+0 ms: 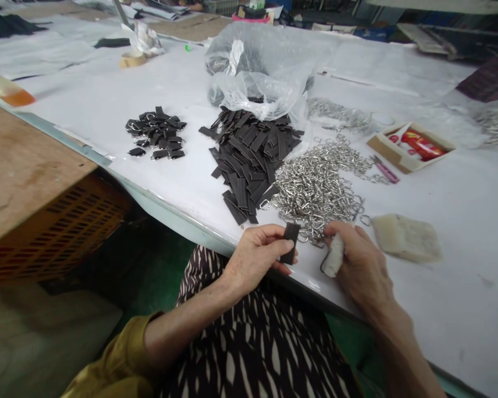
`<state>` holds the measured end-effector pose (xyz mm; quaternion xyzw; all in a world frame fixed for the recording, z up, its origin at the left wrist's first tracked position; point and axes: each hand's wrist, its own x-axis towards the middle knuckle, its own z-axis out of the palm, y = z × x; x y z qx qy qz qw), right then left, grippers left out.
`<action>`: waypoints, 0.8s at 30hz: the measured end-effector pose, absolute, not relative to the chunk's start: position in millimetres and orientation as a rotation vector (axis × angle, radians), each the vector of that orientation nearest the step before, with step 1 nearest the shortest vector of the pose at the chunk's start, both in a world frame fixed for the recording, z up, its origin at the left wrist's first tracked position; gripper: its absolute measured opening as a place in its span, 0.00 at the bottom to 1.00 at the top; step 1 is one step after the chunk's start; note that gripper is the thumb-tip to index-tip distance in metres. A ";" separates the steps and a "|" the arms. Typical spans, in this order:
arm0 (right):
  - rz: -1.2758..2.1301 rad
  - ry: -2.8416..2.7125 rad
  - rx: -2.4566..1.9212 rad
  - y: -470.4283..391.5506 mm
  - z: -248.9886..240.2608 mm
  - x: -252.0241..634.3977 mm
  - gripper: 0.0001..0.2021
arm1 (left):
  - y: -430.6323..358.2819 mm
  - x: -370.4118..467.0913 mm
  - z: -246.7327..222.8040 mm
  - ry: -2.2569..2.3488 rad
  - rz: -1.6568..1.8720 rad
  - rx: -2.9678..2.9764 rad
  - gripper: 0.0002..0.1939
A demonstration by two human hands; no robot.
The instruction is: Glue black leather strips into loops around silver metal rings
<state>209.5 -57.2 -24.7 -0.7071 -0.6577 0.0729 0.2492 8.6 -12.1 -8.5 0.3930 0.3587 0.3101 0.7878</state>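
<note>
My left hand (pixel 257 254) is closed, pinching a short flat black strip (pixel 289 243) upright between thumb and fingers at the table's front edge. My right hand (pixel 361 262) is curled at the near side of a heap of silvery metal D-rings (pixel 315 188). At its thumb side is a whitish wrapped piece (pixel 334 256) with a thin dark curved edge; whether this is a covered thumb or a held object I cannot tell. Beyond my left hand lies a pile of black strips (pixel 249 149). Folded black strips with rings (pixel 157 132) form a smaller pile farther left.
A pale waxy block (pixel 406 237) lies right of my right hand. Behind it are pink-handled snips (pixel 385 170) and an open small box (pixel 410 146). A clear plastic bag (pixel 265 66) stands behind the strips. A tape roll (pixel 133 59) and an orange-tipped bottle (pixel 8 88) are at left.
</note>
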 end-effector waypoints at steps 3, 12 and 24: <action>0.161 -1.729 -1.926 -58.1 -22.7 207.8 0.08 | -12.6 8.3 -5.8 0.789 0.657 0.835 0.06; 0.255 -1.373 -1.729 -60.7 -10.2 199.1 0.11 | -16.3 19.4 -3.5 0.899 0.609 0.978 0.07; -0.032 -1.760 -1.672 -64.9 2.6 169.0 0.07 | -17.9 20.2 -16.8 0.938 0.507 1.385 0.14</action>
